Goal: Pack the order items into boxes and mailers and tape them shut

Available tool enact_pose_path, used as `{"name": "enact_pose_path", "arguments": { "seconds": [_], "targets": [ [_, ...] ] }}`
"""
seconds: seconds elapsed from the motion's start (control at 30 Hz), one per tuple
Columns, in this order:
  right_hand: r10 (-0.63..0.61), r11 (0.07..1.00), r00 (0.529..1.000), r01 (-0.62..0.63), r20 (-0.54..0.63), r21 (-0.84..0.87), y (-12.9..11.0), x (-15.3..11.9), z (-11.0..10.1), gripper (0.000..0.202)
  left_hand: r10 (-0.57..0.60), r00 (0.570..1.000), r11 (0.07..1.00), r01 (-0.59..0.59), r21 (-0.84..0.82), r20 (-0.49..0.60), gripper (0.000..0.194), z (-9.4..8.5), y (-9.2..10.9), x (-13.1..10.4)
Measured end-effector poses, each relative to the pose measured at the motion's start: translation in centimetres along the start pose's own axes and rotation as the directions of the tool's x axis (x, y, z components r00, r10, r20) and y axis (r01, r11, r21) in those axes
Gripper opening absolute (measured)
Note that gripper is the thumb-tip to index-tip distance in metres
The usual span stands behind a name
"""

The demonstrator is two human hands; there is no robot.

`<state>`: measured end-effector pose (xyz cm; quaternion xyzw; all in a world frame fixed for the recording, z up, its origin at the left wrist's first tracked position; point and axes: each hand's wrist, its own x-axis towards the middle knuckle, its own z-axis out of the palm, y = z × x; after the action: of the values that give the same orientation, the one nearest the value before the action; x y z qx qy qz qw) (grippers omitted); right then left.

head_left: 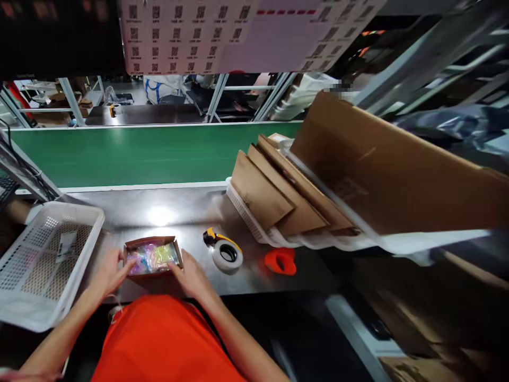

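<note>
A small open cardboard box (151,275) stands at the near edge of the metal table, filled with colourful items in clear plastic (153,257). My left hand (109,273) grips its left end, the thumb over the rim. At the right end, my right hand (191,273) holds the box with its thumb on the near right corner. To the right lies a yellow and black tape dispenser (221,237) with a roll of clear tape (228,255). An orange ring-shaped object (280,261) sits farther right.
A white perforated basket (93,233) with a label inside stands at the left. Flat cardboard pieces (260,191) fill a white crate (244,215) at the right. A green conveyor belt (131,156) runs behind the metal table (186,204). A sheet of codes (183,40) hangs above.
</note>
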<state>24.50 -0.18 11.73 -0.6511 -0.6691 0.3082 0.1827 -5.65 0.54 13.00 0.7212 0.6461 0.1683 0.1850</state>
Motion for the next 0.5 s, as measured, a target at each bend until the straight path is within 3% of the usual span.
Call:
{"name": "enact_pose_path", "arguments": {
  "seconds": [0.1, 0.17, 0.23, 0.33, 0.43, 0.5],
  "targets": [
    [-0.056, 0.998, 0.976, 0.061, 0.209, -0.019, -0.7, -0.6, 2.4, 0.102, 0.134, 0.967, 0.99, -0.12, -0.076, 0.216, 0.045, 2.3, 1.9, 0.1],
    [-0.113, 0.985, 0.946, 0.146, 0.303, -0.088, -1.4, -0.2, 2.8, 0.112, 0.188, 0.924, 0.979, -0.202, 0.007, 0.334, 0.053, 3.6, 3.7, 0.5],
    [-0.111, 0.964, 0.925, 0.189, 0.364, -0.186, -2.1, 0.7, 2.3, 0.109, 0.165, 0.893, 0.962, -0.24, 0.133, 0.42, 0.061, 4.2, 5.0, 1.1],
    [-0.099, 0.936, 0.906, 0.225, 0.412, -0.269, -2.5, 2.2, 1.1, 0.097, 0.137, 0.851, 0.93, -0.287, 0.23, 0.507, 0.066, 3.6, 6.0, 2.1],
    [-0.104, 0.971, 0.915, 0.178, 0.39, -0.157, -1.3, 3.0, 0.1, 0.076, 0.1, 0.804, 0.901, -0.323, 0.29, 0.586, 0.075, 1.9, 7.3, 3.2],
    [-0.11, 0.991, 0.937, 0.13, 0.333, -0.039, 0.0, 2.7, -0.1, 0.08, 0.108, 0.825, 0.878, -0.341, 0.336, 0.555, 0.078, 1.1, 8.2, 3.8]
  ]
}}
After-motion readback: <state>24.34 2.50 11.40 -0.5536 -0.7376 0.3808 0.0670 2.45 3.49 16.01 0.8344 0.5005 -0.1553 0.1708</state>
